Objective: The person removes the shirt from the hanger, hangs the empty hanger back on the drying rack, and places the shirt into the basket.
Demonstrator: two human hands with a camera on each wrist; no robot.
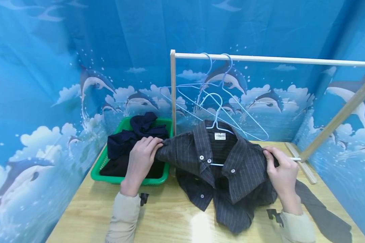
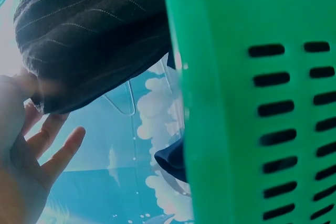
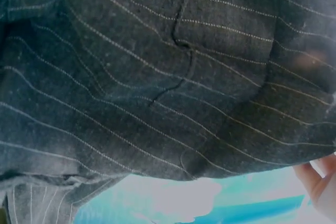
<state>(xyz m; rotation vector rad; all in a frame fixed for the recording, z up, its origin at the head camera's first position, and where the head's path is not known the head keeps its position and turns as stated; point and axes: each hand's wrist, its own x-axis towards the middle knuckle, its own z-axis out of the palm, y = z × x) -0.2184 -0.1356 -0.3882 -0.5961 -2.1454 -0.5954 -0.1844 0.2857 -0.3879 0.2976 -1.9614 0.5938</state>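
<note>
A dark grey pinstriped shirt (image 1: 185, 152) is spread over a light blue hanger (image 1: 216, 114), whose hook rises out of the collar. My left hand (image 1: 141, 158) pinches the shirt at its left shoulder, beside the basket. At the opposite shoulder, my right hand (image 1: 281, 168) grips the cloth between thumb and fingers. The front hangs in folds onto the table, with white buttons showing at the collar. In the left wrist view, the left hand (image 2: 39, 156) holds the cloth's edge with some fingers spread. Striped cloth (image 3: 157, 87) fills most of the right wrist view.
A green basket (image 1: 95, 168) with dark clothes (image 1: 121, 143) stands at the left. Behind the shirt is a wooden rack (image 1: 276, 59) with two more hangers (image 1: 246, 111) on its rail. A grey piece of cloth (image 1: 325, 216) lies on the table (image 1: 88, 209) at right.
</note>
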